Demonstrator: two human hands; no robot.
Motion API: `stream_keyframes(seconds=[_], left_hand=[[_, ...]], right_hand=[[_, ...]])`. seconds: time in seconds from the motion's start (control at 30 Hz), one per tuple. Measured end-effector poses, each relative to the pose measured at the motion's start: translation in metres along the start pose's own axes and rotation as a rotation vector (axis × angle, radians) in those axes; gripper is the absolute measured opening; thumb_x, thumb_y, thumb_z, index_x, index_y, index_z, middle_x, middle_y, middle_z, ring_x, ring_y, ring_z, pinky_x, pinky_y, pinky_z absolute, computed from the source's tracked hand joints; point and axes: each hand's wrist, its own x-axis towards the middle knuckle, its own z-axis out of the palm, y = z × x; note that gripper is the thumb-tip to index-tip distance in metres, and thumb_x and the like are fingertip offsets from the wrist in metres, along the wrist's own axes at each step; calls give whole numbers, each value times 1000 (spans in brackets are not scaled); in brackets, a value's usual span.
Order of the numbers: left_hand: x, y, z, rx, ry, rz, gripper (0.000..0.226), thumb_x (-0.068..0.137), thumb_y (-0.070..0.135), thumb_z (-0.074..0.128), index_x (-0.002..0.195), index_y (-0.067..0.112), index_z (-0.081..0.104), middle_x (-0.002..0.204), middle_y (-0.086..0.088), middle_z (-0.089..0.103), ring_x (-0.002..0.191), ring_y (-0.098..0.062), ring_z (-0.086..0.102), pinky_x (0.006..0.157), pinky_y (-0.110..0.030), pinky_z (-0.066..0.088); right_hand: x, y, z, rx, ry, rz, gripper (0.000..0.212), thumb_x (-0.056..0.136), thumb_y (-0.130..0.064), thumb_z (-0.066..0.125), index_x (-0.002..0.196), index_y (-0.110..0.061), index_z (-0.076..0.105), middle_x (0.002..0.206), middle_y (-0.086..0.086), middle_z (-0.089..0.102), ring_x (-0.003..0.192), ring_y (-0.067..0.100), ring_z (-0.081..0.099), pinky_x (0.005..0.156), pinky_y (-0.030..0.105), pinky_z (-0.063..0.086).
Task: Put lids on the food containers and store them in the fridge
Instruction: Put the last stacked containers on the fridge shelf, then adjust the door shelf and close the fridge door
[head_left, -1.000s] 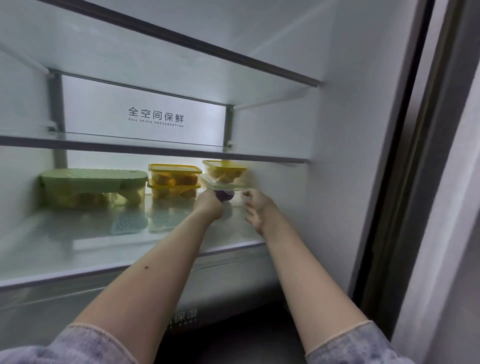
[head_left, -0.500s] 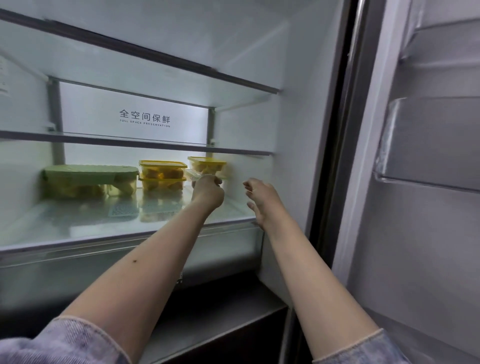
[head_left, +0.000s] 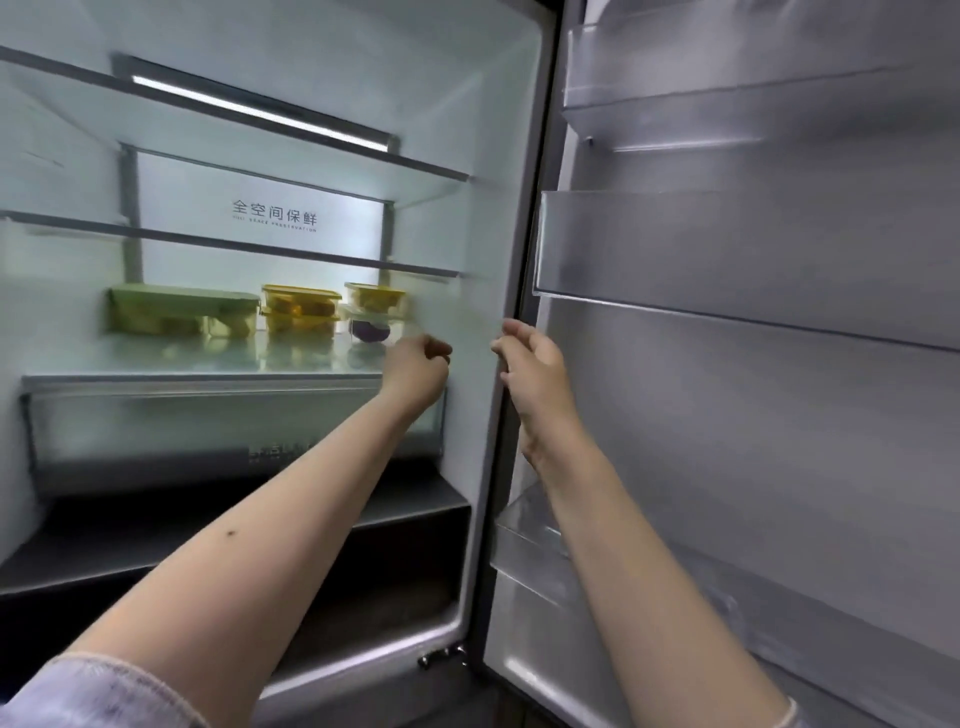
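Inside the open fridge, a glass shelf (head_left: 197, 364) carries lidded containers. At the left is a long green-lidded box (head_left: 182, 312). In the middle stand two stacked yellow-lidded boxes (head_left: 300, 312). At the right, a yellow-lidded box (head_left: 375, 298) rests on a clear container holding something purple (head_left: 370, 328). My left hand (head_left: 415, 366) hovers in front of the shelf's right end, fingers curled and empty. My right hand (head_left: 535, 361) is by the fridge's right edge, fingers loosely bent, holding nothing.
The open fridge door (head_left: 753, 364) with clear door bins (head_left: 727, 249) fills the right side. Two bare shelves (head_left: 234, 244) sit above the containers. A drawer (head_left: 208, 426) lies under the loaded shelf, with dark compartments below.
Both hands have drawn back out of the fridge from the purple-filled container, which stays on the shelf. The view has shifted right and back, showing more of the door.
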Motion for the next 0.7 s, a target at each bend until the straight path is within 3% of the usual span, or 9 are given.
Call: stream_keyframes(seconds=[0.3,0.43,0.57,0.7], left_hand=[[-67,77,27,-6,-71,155,31,86,-1,47,109,3,68,108,-15,70,104,-26,64,93,-29,49],[-89,110,38,-73,-98,230,31,85,-4,46,105,1,69,104,-15,71,98,-26,65,84,-26,48],[-101,127,46,-124,-83,285,29,81,-4,48,96,3,71,99,-12,73,95,-24,67,87,-29,50],[-123,145,60,-182,-148,329,24,83,-2,51,94,5,72,94,-6,73,88,-17,66,81,-23,49]], right_hand=[[-54,-41,-73,35,117,-69,31,93,-9,51,123,-13,58,109,-2,60,90,1,55,74,12,42],[-74,-57,-101,23,233,-137,25,93,-7,51,115,-15,61,104,-2,61,90,4,56,76,15,43],[-87,-65,-117,-11,285,-182,21,93,-7,51,107,-19,60,97,-6,61,83,-1,56,73,14,43],[-107,-71,-135,-45,372,-221,22,93,-7,50,106,-21,60,98,-8,63,87,1,58,73,14,44]])
